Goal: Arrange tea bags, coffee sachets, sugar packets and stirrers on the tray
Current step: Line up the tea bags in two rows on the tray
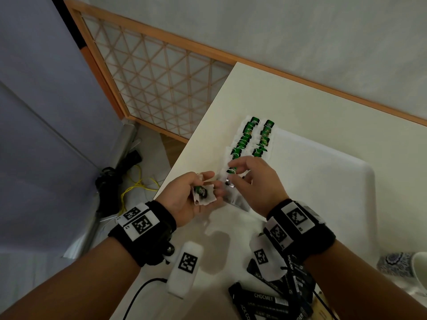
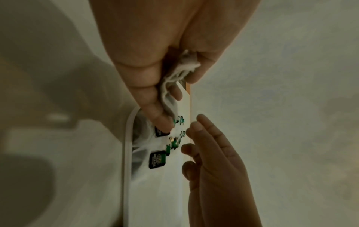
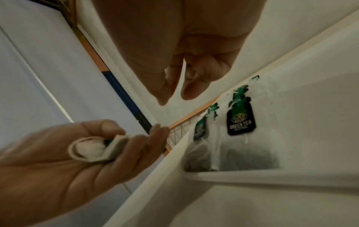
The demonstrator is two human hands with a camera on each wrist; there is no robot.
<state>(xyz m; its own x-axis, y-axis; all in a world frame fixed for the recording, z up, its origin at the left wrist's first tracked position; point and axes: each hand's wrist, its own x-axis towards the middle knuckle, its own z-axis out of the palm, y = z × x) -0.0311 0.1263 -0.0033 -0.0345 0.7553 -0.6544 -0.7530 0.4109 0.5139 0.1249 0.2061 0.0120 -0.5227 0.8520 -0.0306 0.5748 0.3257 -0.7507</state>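
My left hand (image 1: 208,184) grips a small bunch of white tea bags (image 1: 204,192) with green tags, held just off the near-left corner of the white tray (image 1: 323,158). The left wrist view shows the bags (image 2: 170,86) squeezed between thumb and fingers. Two rows of green-tagged tea bags (image 1: 253,137) lie along the tray's left side. My right hand (image 1: 238,172) hovers over the nearest bags, fingers relaxed, thumb and forefinger close together with nothing between them (image 3: 172,98). A tag reading GREEN TEA (image 3: 240,119) lies below it in the tray.
Black coffee sachets (image 1: 270,301) lie in a heap at the near right of the table. A white marker block (image 1: 184,269) with a cable sits near my left wrist. A cup (image 1: 419,266) and a blue-patterned piece (image 1: 392,262) stand at the right edge. The table's left edge (image 1: 196,135) is close by.
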